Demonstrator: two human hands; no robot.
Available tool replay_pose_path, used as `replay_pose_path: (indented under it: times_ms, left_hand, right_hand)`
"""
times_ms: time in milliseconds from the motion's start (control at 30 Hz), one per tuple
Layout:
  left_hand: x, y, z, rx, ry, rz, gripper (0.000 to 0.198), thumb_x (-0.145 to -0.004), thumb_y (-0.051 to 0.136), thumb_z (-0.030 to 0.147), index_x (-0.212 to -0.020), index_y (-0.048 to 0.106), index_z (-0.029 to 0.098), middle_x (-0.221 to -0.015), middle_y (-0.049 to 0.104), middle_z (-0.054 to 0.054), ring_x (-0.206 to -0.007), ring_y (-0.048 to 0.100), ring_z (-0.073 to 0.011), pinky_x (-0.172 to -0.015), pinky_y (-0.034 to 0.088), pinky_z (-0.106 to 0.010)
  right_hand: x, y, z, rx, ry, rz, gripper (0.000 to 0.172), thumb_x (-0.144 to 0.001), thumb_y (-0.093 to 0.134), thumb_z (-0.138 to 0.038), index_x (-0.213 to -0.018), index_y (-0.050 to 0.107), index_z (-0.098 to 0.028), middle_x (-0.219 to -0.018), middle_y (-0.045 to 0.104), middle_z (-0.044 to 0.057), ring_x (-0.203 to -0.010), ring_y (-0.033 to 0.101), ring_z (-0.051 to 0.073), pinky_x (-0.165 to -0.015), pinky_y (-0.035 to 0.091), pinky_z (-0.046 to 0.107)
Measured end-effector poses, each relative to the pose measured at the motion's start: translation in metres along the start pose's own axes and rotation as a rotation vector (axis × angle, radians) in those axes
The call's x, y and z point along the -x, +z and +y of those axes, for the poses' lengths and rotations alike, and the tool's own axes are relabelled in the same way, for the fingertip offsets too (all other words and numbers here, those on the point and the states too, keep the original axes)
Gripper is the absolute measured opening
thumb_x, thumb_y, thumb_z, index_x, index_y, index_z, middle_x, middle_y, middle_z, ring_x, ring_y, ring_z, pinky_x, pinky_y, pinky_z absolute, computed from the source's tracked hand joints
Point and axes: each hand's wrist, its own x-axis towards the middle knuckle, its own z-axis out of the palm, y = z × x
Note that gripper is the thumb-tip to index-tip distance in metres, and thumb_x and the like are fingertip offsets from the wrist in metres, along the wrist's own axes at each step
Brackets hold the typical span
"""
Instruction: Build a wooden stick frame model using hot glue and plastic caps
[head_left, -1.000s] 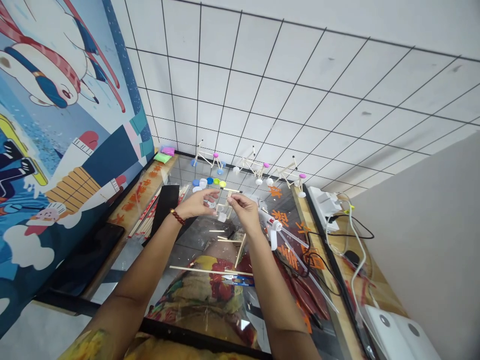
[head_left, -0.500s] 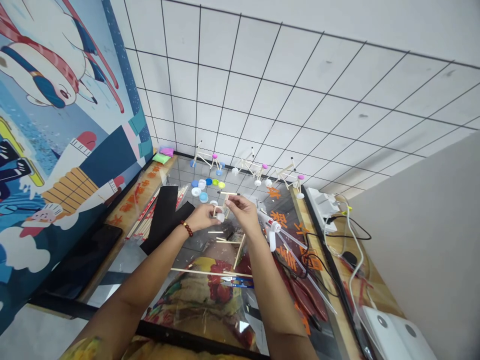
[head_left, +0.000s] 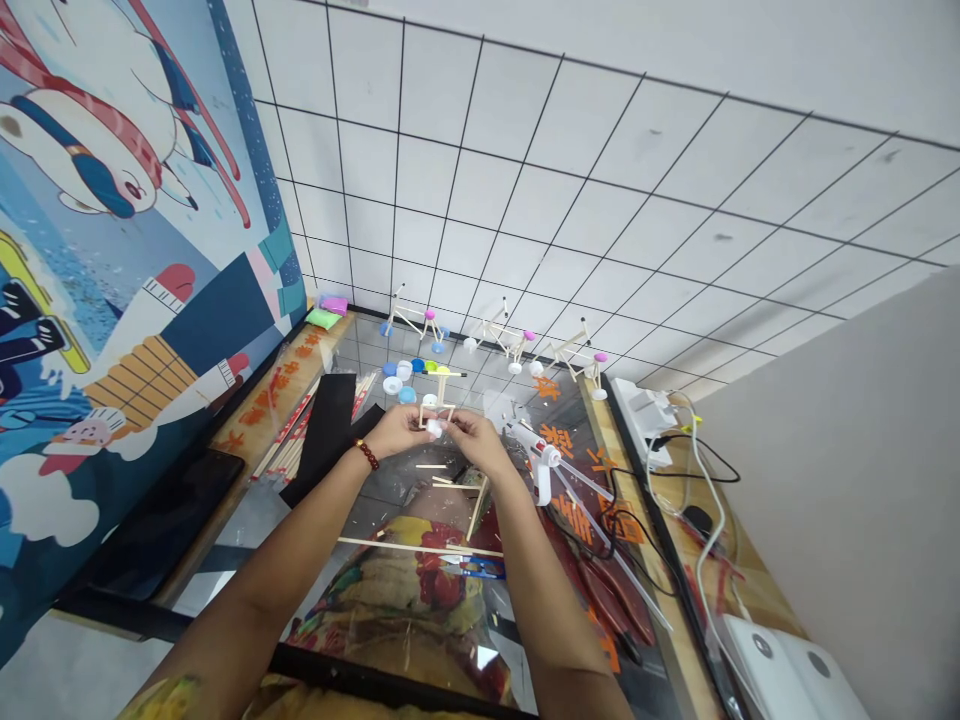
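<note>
Over the glass tabletop, my left hand (head_left: pixel 396 432) and my right hand (head_left: pixel 476 437) pinch the two sides of a small wooden-stick frame (head_left: pixel 442 400). A dark-tipped crosspiece sits at its top. A white bottle cap (head_left: pixel 434 427) is at the lower end of the frame, between my fingertips; whether it is fixed there I cannot tell. Just beyond lie several blue, white and yellow bottle caps (head_left: pixel 405 370). Cut wooden sticks (head_left: pixel 474 508) and small scraps are scattered nearer to me. To the right of my right hand rests a white glue gun (head_left: pixel 544 455).
Three stick models (head_left: pixel 506 338) with cap wheels stand along the back wall. Blue thread snips (head_left: pixel 472 567) lie near me; red-handled pliers (head_left: pixel 611 595) are at right. Black strips (head_left: pixel 330 430) and wrapped sticks lie left. Cables (head_left: pixel 622 520) and a power strip (head_left: pixel 645 410) border the right.
The frame has turned more upright, its crosspiece now clear above my hands. My right hand has moved down to the frame's lower right side; my left hand has barely shifted.
</note>
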Motion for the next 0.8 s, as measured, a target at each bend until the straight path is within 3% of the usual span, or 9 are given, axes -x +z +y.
replay_pose_path:
  times_ms: [233,467,567,700,800]
  left_hand:
    - [0.002,0.009,0.0,-0.056,0.001,0.102,0.028,-0.057,0.078,0.019,-0.085,0.074,0.013,-0.079,0.074,-0.006,-0.074,0.068,-0.02,-0.073,0.054,-0.031]
    - [0.003,0.02,-0.003,-0.105,0.015,0.219,0.022,-0.061,0.073,0.017,-0.083,0.072,0.015,-0.082,0.074,-0.006,-0.076,0.068,-0.0206,-0.075,0.054,-0.033]
    - [0.002,0.019,-0.001,-0.081,0.028,0.206,0.024,-0.063,0.073,0.017,-0.086,0.07,0.014,-0.084,0.073,-0.007,-0.077,0.068,-0.0198,-0.077,0.054,-0.033]
    - [0.001,0.015,0.004,-0.036,0.038,0.151,0.04,-0.058,0.077,0.017,-0.097,0.068,0.012,-0.087,0.073,-0.007,-0.075,0.068,-0.0179,-0.074,0.054,-0.031]
    - [0.001,0.01,0.007,-0.043,0.029,0.135,0.038,-0.057,0.079,0.019,-0.093,0.069,0.011,-0.085,0.073,-0.007,-0.073,0.067,-0.0176,-0.072,0.054,-0.03]
  right_hand:
    - [0.002,0.007,-0.002,0.141,0.057,0.162,0.026,-0.079,0.055,-0.035,-0.062,0.069,-0.02,-0.058,0.065,0.001,-0.06,0.057,0.017,-0.059,0.04,0.025]
    - [0.003,0.005,-0.007,0.192,0.111,0.226,0.023,-0.077,0.057,-0.033,-0.068,0.073,-0.021,-0.057,0.068,0.001,-0.059,0.06,0.017,-0.061,0.042,0.025]
    - [0.003,0.005,-0.008,0.189,0.114,0.237,0.023,-0.078,0.057,-0.033,-0.069,0.074,-0.021,-0.058,0.07,0.001,-0.06,0.062,0.017,-0.061,0.043,0.025]
    - [0.003,0.005,-0.01,0.165,0.103,0.237,0.023,-0.078,0.056,-0.034,-0.071,0.074,-0.021,-0.062,0.071,0.001,-0.06,0.062,0.017,-0.062,0.044,0.025]
    - [0.002,0.003,-0.009,0.134,0.088,0.204,0.023,-0.078,0.057,-0.036,-0.069,0.072,-0.021,-0.061,0.07,0.001,-0.059,0.061,0.017,-0.06,0.044,0.026]
